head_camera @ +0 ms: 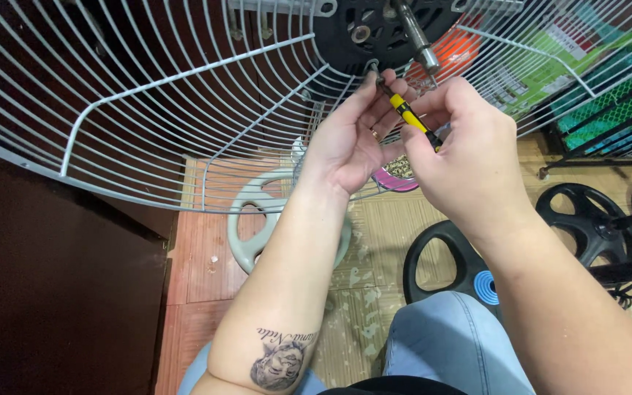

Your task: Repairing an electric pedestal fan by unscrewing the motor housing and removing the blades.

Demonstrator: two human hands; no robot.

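This looks like a small repair workshop for electric fans, maybe set up inside a home. A big wire fan guard (148, 110) with the motor (374, 29) fills the view. Round fan bases (587, 219) lie around on the patterned tile floor (374, 241), and stacked boxes (550, 66) stand behind.

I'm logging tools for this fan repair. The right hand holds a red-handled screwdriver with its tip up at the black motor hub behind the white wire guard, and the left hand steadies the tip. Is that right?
Not quite: the head view shows the screwdriver handle is yellow and black, not red. Otherwise correct: the right hand holds it, tip up at the black motor hub behind the white wire guard, and the left hand steadies the tip.
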